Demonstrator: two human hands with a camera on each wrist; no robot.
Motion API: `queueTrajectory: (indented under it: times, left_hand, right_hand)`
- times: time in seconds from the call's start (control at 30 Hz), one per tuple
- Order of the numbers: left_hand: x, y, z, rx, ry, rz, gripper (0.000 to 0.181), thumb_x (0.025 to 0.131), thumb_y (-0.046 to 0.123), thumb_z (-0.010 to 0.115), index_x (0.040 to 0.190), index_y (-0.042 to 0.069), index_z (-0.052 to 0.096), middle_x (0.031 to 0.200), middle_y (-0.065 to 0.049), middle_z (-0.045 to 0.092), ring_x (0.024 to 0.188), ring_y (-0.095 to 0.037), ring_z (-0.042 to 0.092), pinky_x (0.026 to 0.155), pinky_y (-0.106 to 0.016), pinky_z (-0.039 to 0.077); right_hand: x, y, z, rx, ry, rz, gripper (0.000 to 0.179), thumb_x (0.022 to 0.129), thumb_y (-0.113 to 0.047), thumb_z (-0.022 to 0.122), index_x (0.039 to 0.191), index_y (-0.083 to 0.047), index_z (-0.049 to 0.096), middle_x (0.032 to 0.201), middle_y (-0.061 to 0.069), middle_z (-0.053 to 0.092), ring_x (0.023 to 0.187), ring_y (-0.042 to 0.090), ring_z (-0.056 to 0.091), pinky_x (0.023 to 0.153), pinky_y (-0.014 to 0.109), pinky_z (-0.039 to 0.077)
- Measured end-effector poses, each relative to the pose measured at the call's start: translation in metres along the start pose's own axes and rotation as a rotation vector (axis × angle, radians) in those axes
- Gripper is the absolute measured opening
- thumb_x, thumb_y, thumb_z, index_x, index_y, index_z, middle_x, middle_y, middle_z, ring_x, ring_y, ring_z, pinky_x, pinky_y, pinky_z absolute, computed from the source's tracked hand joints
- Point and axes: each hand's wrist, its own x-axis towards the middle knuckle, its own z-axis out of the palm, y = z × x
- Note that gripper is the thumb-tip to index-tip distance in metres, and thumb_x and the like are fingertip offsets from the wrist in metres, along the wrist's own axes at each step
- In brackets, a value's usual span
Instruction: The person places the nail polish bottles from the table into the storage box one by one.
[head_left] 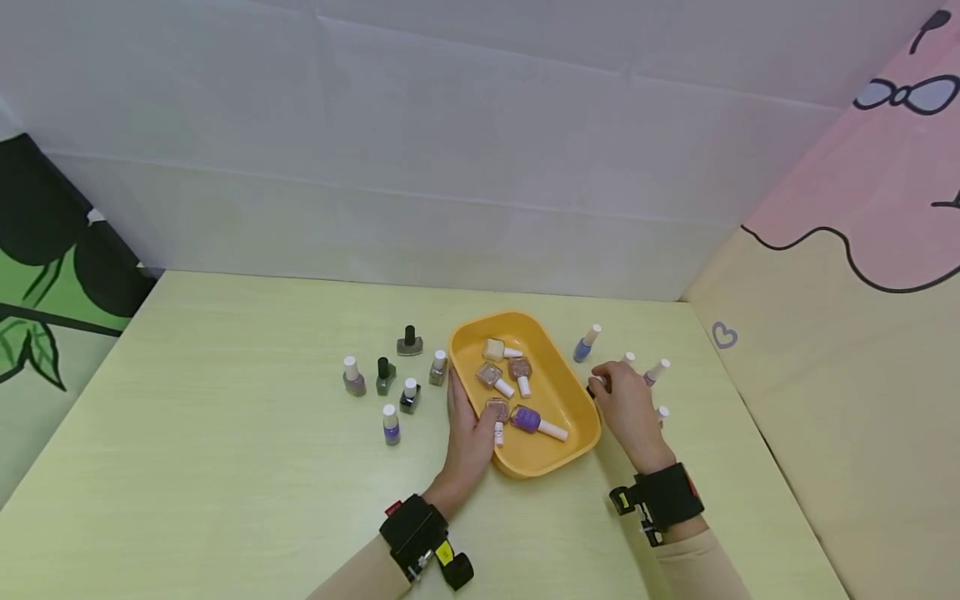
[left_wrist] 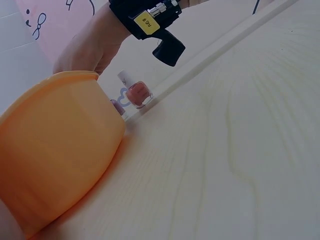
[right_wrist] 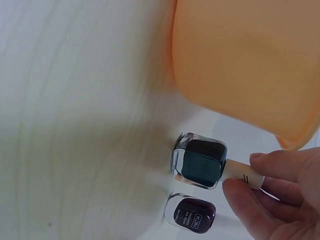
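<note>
My left hand (head_left: 471, 442) grips the left side of a yellow-orange plastic tray (head_left: 558, 390), its thumb over the rim and fingers along the outer wall. Inside the tray lie several nail polish bottles, among them a purple one (head_left: 527, 418) and a cream one (head_left: 493, 349). Just beyond the tray's right side, my right hand (head_left: 628, 412) pinches the white cap (right_wrist: 242, 175) of a dark green nail polish bottle (right_wrist: 202, 162). In the right wrist view a dark purple nail polish bottle (right_wrist: 192, 214) stands beside that one.
Left of the tray stand several more bottles, including a grey one with a black cap (head_left: 409, 345) and a purple one (head_left: 391, 428). A blue bottle (head_left: 583, 350) is behind my right hand; a pinkish-red one (left_wrist: 140, 94) shows near the right wall. A white wall (head_left: 420, 242) closes the back.
</note>
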Motion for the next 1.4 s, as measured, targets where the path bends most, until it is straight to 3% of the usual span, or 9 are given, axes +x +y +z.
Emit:
queueTrajectory:
  times: [0.5,0.8,0.97,1.17,1.4]
  left_hand:
    - [-0.001,0.001,0.0,0.024,0.016,0.015,0.087,0.103,0.003,0.05,0.166,0.015,-0.009,0.174,-0.007,-0.008,0.16,-0.026,0.006,0.129,-0.045,0.014]
    - [0.0,0.0,0.0,0.02,0.015,0.025,0.088,0.103,0.003,0.051,0.166,0.016,-0.009,0.174,-0.006,-0.007,0.159,-0.024,0.007,0.129,-0.043,0.014]
    - [0.001,-0.002,0.0,0.0,0.011,0.06,0.09,0.102,0.001,0.052,0.166,0.017,-0.008,0.173,-0.007,-0.005,0.158,-0.024,0.012,0.128,-0.043,0.017]
    - [0.001,-0.002,0.001,-0.005,0.016,0.059,0.09,0.101,0.001,0.053,0.166,0.016,-0.007,0.173,-0.007,-0.005,0.158,-0.024,0.014,0.128,-0.043,0.019]
    - [0.0,-0.001,0.0,0.002,0.016,0.05,0.091,0.101,0.002,0.054,0.166,0.016,-0.008,0.174,-0.006,-0.006,0.158,-0.022,0.01,0.129,-0.042,0.015]
  right_hand:
    - [-0.002,0.0,-0.004,-0.007,0.043,-0.041,0.02,0.099,-0.005,0.066,0.111,0.009,0.072,0.099,0.022,0.069,0.083,0.032,0.06,0.074,0.043,0.055]
    - [0.003,-0.008,-0.024,0.001,0.111,-0.106,0.02,0.099,-0.004,0.067,0.114,0.009,0.071,0.1,0.023,0.068,0.083,0.032,0.062,0.071,0.04,0.055]
    - [0.009,-0.013,-0.037,0.019,0.164,-0.145,0.019,0.098,-0.004,0.068,0.113,0.008,0.072,0.098,0.022,0.07,0.083,0.032,0.065,0.068,0.035,0.054]
    - [0.015,-0.018,-0.045,0.072,0.199,-0.155,0.019,0.098,-0.006,0.07,0.112,0.006,0.073,0.102,0.021,0.071,0.088,0.033,0.069,0.07,0.028,0.055]
    - [0.026,-0.033,-0.047,0.094,0.231,-0.179,0.02,0.099,-0.008,0.069,0.114,0.005,0.073,0.102,0.019,0.071,0.089,0.032,0.069,0.074,0.04,0.059]
